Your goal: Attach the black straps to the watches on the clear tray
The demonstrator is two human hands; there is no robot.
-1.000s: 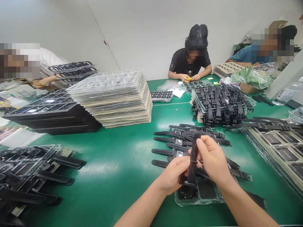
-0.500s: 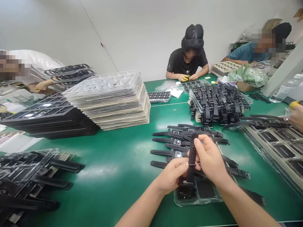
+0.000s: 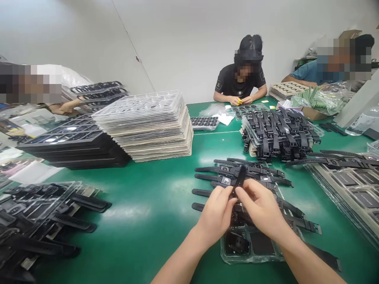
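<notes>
A: In the head view, we see the left hand (image 3: 216, 211) and right hand (image 3: 260, 203) both closed on one black watch strap (image 3: 241, 176), pinched at the fingertips.

B: Which way does it point?

A: We trace its long axis obliquely: the exposed end points up toward the far side of the green table (image 3: 154, 236), leaning right. Fingers hide the lower part.

B: Where do we place it?

A: Above the clear tray (image 3: 251, 260), whose near row shows one curled black piece (image 3: 237, 241) and one dark square panel (image 3: 262, 242).

B: Our remaining counts?

A: Three co-workers (image 3: 241, 85), one black tray stack (image 3: 85, 148), one bottle (image 3: 363, 122).
</notes>
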